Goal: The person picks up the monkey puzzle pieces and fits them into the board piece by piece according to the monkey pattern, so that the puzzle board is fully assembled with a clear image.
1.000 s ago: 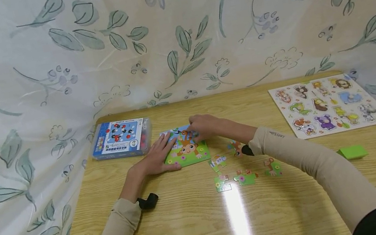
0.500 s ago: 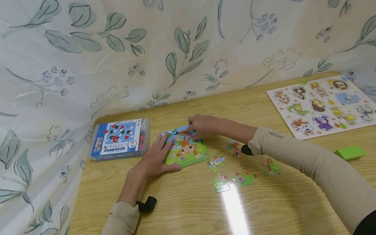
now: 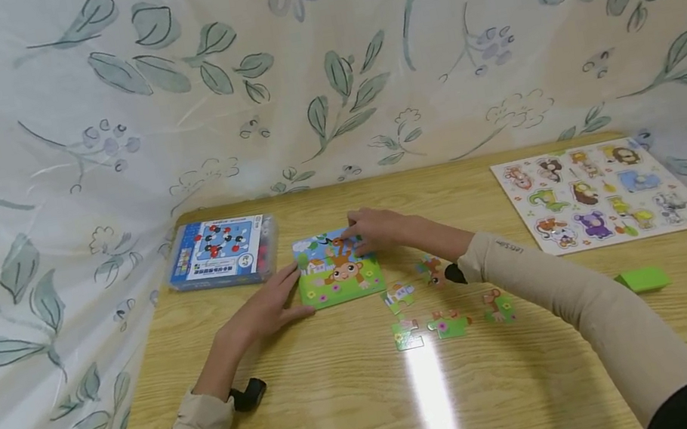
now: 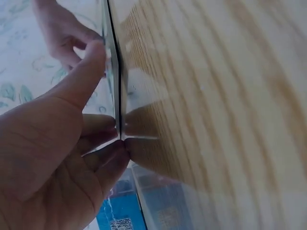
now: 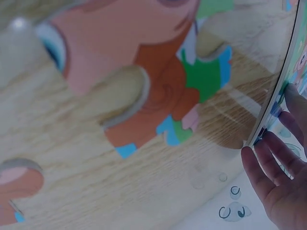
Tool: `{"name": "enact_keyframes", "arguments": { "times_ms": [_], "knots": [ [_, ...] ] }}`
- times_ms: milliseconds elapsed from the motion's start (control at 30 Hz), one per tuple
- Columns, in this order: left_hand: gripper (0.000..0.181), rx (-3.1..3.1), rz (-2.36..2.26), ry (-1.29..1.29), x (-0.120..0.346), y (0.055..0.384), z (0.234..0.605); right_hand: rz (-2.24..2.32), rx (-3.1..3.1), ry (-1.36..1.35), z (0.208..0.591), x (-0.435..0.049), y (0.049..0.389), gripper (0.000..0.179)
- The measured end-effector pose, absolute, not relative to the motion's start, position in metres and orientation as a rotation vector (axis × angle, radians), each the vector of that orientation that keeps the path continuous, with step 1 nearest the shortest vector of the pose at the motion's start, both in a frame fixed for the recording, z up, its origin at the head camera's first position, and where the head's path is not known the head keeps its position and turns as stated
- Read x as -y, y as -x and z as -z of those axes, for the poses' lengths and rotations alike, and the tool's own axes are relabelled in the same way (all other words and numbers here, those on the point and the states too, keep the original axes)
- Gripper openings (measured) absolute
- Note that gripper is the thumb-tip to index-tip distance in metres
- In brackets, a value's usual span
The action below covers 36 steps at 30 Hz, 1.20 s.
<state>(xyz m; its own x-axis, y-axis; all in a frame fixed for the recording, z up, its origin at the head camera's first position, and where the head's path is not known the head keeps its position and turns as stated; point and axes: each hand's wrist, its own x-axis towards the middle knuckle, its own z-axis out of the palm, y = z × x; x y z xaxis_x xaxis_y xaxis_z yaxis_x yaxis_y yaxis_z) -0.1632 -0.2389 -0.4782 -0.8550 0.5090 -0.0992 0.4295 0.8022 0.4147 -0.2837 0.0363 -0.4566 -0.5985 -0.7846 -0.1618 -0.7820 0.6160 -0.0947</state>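
Observation:
A square jigsaw puzzle board [image 3: 344, 288] with a monkey picture lies on the table. My left hand [image 3: 268, 306] touches its left side with fairly straight fingers, the thumb near the lower left corner. In the left wrist view, fingertips [image 4: 117, 152] meet the thin board's edge. At the upper right corner my right hand [image 3: 379, 229] holds the board; in the right wrist view the thumb [image 5: 293, 98] lies on its face and the fingers are at its edge. That corner is hidden in the head view. Loose puzzle pieces [image 3: 449, 324] lie nearer me, one [image 3: 429, 270] beside the right wrist.
A clear-sided box [image 3: 222, 251] with a molecule picture stands left of the board. An animal puzzle board [image 3: 602, 195] lies at the right, with a green block [image 3: 645, 279] in front of it. Patterned cloth [image 3: 317, 66] hangs behind the wooden table [image 3: 323, 410].
My left hand has slid left off the board's face to its left edge, uncovering the picture's left part. The right hand stays at the upper right corner.

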Motion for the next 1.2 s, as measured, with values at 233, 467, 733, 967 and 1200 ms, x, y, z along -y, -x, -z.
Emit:
{"name": "enact_keyframes", "arguments": {
  "times_ms": [233, 467, 733, 967, 1200],
  "knots": [
    [0.086, -2.860, -0.503, -0.784, 0.236, 0.170, 0.477, 0.063, -2.653, 1.326, 0.454, -0.040, 0.283, 0.049],
    [0.088, -2.858, -0.408, -0.800, 0.234, 0.172, 0.474, 0.108, -2.661, 1.343, 0.454, -0.044, 0.276, 0.047],
    [0.091, -2.841, -0.361, -0.761, 0.233, 0.175, 0.469, 0.292, -2.778, 1.544, 0.450, -0.085, 0.230, 0.041],
    [0.090, -2.830, -0.339, -0.734, 0.230, 0.173, 0.465, 0.303, -2.672, 1.666, 0.469, -0.122, 0.179, 0.034],
    [0.091, -2.841, -0.321, -0.745, 0.228, 0.175, 0.463, 0.272, -2.665, 1.767, 0.481, -0.132, 0.171, 0.031]
  ]
}}
